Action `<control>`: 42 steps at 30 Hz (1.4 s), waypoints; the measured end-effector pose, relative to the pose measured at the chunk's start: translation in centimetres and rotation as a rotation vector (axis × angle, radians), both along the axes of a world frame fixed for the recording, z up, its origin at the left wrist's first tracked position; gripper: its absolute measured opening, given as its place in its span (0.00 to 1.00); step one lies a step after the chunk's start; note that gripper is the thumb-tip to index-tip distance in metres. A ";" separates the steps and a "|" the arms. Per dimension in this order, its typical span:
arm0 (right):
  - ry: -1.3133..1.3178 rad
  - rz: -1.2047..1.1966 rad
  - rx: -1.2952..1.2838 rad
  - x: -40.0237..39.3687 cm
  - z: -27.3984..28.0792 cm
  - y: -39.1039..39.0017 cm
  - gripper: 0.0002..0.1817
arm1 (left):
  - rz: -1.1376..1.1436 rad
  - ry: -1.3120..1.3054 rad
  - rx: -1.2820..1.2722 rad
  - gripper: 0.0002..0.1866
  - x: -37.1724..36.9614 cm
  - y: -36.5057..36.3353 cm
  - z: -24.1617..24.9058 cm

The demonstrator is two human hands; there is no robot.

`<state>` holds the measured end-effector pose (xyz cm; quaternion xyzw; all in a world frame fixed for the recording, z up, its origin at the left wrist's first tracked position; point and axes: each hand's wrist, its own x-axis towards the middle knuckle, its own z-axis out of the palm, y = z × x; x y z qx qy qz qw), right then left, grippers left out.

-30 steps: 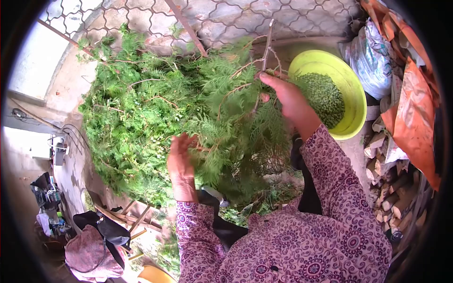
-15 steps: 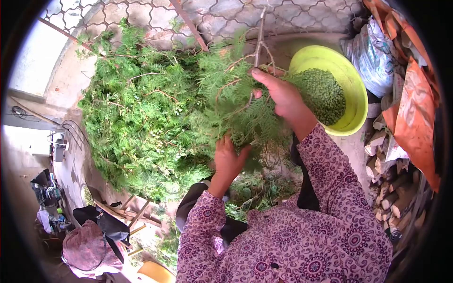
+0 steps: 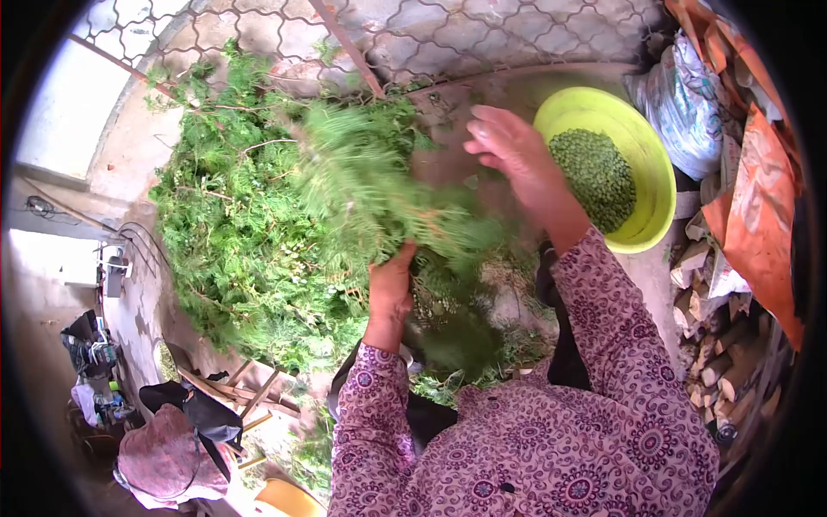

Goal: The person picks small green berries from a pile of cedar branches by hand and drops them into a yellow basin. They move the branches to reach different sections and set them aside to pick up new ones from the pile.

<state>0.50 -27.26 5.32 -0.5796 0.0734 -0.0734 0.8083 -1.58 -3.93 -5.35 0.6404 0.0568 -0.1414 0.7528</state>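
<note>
My left hand (image 3: 392,289) is closed around the base of a leafy evergreen branch (image 3: 353,168), its thumb showing and its fingers mostly hidden in the foliage. The branch's flat green sprays are smeared by motion above the hand. My right hand (image 3: 514,159) is raised with fingers loosely bent and apart, holding nothing I can see. Just right of it stands a yellow-green basin (image 3: 648,146) partly filled with small green cones or seed pods (image 3: 594,181). A large heap of cut evergreen branches (image 3: 241,241) spreads left of my hands.
A metal lattice gate (image 3: 413,43) runs along the far side. On the right are a white sack (image 3: 685,108), an orange sheet (image 3: 758,224) and stacked firewood (image 3: 728,366). Lower left, another person in a pinkish head covering (image 3: 172,452) is near a yellow container (image 3: 287,498).
My right hand has let go of the branch's stem and come away from it. The branch has swung left over the heap, and my left hand has moved slightly left.
</note>
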 end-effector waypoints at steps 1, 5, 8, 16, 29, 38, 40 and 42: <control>0.030 -0.031 -0.003 -0.1 0.1 -0.3 0.28 | 0.160 0.222 -0.267 0.15 0.7 0.3 0.6; -0.022 0.099 -0.032 -0.8 -0.4 -0.6 0.14 | 0.290 0.260 -0.544 0.15 2.3 1.3 2.4; 0.025 0.156 -0.200 -2.5 0.9 1.1 0.06 | 0.418 0.264 -0.483 0.14 2.6 1.5 3.5; -0.338 0.174 -0.662 -3.5 -3.0 6.7 0.14 | 0.409 0.245 -0.466 0.14 2.4 1.6 3.6; -0.410 0.103 -1.037 -3.6 -4.7 7.8 0.16 | 0.327 0.180 -0.314 0.15 0.7 1.2 2.8; -0.341 0.458 -0.530 -3.5 -2.8 8.5 0.10 | 0.364 0.137 -0.486 0.15 1.6 1.1 3.5; -0.050 0.638 -0.256 -3.6 -1.8 7.9 0.08 | 0.374 0.140 -0.433 0.14 0.7 0.4 5.5; -0.024 0.645 -0.237 -4.1 -1.4 8.0 0.08 | 0.380 0.113 -0.408 0.14 0.6 0.4 5.0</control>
